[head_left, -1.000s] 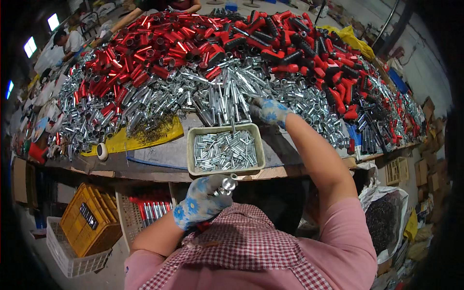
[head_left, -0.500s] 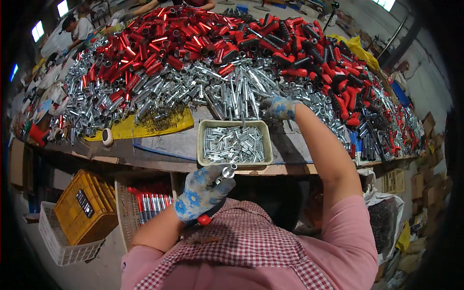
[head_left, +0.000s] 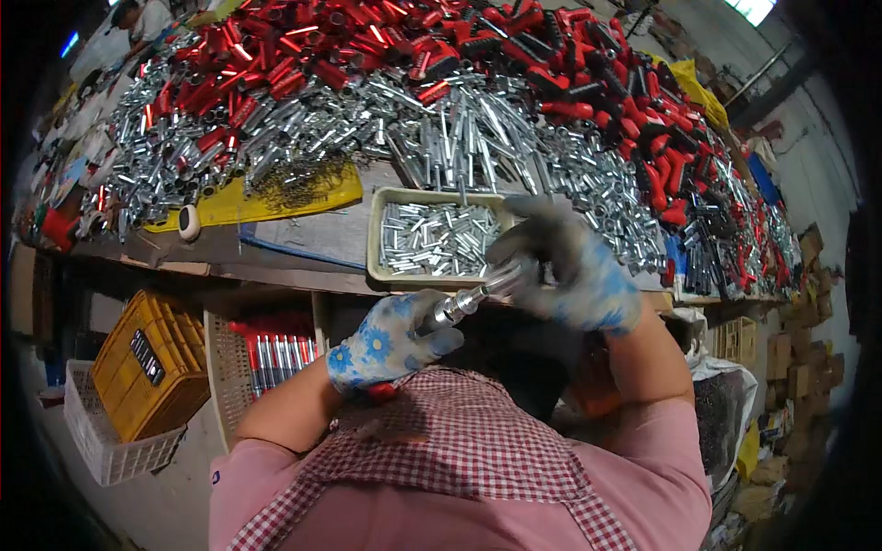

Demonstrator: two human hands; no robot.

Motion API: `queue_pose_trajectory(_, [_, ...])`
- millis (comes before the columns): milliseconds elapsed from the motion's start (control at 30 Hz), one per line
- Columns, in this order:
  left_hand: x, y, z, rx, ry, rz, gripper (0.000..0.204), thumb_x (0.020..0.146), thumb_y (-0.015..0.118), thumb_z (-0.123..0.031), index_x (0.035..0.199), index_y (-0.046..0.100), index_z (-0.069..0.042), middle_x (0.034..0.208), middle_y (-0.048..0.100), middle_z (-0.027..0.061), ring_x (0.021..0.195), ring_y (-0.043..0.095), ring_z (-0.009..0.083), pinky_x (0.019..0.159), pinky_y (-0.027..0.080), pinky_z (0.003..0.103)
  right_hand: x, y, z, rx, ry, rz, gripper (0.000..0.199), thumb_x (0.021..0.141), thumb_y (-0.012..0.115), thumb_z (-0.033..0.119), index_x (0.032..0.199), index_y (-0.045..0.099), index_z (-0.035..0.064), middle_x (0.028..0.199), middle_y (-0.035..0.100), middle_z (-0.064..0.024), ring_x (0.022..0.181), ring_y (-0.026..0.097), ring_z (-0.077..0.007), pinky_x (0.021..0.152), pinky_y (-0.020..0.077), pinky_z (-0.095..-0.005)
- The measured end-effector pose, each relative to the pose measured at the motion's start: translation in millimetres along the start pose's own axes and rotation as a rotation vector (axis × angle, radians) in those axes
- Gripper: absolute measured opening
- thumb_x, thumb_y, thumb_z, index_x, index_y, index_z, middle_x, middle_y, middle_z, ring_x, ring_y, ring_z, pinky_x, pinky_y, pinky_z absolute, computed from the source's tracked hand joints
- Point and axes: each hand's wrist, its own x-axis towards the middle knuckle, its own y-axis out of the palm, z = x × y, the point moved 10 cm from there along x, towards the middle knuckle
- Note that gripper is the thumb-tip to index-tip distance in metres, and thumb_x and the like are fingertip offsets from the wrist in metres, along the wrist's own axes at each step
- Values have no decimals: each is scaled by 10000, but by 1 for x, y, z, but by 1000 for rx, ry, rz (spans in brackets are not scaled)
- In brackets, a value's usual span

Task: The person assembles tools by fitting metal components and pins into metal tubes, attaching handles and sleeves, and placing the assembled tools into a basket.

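My left hand [head_left: 395, 340], in a grey-white glove with blue flowers, is closed around a hand tool. The tool's silver ringed metal collar [head_left: 450, 310] points up to the right out of the fist. A bit of its red handle end [head_left: 381, 392] shows below the wrist. In a matching glove, my right hand [head_left: 574, 271] is blurred by motion, its fingers on a slim silver rod [head_left: 505, 277] that meets the collar's end. Just beyond both hands sits a cream tray [head_left: 372, 241] filled with short silver pins [head_left: 436, 241]; my right hand overlaps its right side.
A heap of silver metal shafts [head_left: 469, 138] lies behind the tray. Red tubes [head_left: 303, 69] and red-and-black handles [head_left: 657, 165] pile around it. A yellow cloth [head_left: 230, 204] with dark springs lies at left. Below stand yellow crates [head_left: 152, 367] and a bin of red-ended tools [head_left: 280, 354].
My right hand has come back from the shaft heap toward my left hand, bringing a silver rod to the collar. My left hand has turned the collar toward the right. The view has tilted down slightly.
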Motion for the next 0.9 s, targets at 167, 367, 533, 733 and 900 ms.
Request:
queue_pose_trajectory(167, [3, 17, -4, -99, -52, 62, 402, 813, 706, -206, 1158, 581, -39, 899, 648, 178, 812, 644, 345, 715, 518, 395, -14, 64, 23, -468, -563, 406, 348, 733, 682, 31, 1075, 629, 69, 1086, 639, -150, 1017, 617, -337, 862, 495, -416])
queue_pose_trajectory(367, [-6, 24, -3, -89, 99, -81, 367, 799, 710, -173, 1102, 588, -6, 879, 649, 181, 783, 649, 352, 680, 519, 392, -10, 51, -21, -731, 207, 352, 620, 807, 655, 502, 1192, 582, 21, 743, 672, -186, 734, 666, -371, 701, 523, -437])
queue_pose_trajectory(533, [-6, 14, -4, -207, -78, -69, 343, 787, 725, -175, 1046, 596, 10, 844, 649, 176, 780, 655, 345, 663, 515, 381, -2, 35, 28, -901, -380, 110, 613, 794, 709, 417, 1245, 571, 27, 830, 668, -197, 761, 672, -335, 670, 522, -400])
queue_pose_trajectory(733, [-8, 9, -16, -125, 72, -124, 321, 784, 726, -175, 1035, 629, 1, 820, 646, 169, 734, 646, 343, 656, 511, 381, -24, 31, 12, -676, -83, 235, 530, 838, 678, 328, 1246, 556, 12, 828, 670, -199, 790, 664, -362, 679, 520, -433])
queue_pose_trajectory(900, [-12, 25, -24, 168, 326, -27, 328, 795, 717, -176, 1061, 624, -8, 834, 651, 177, 760, 650, 348, 674, 517, 389, -24, 39, 34, -719, -284, 128, 506, 860, 646, 338, 1231, 560, 4, 853, 671, -202, 786, 662, -357, 658, 515, -426])
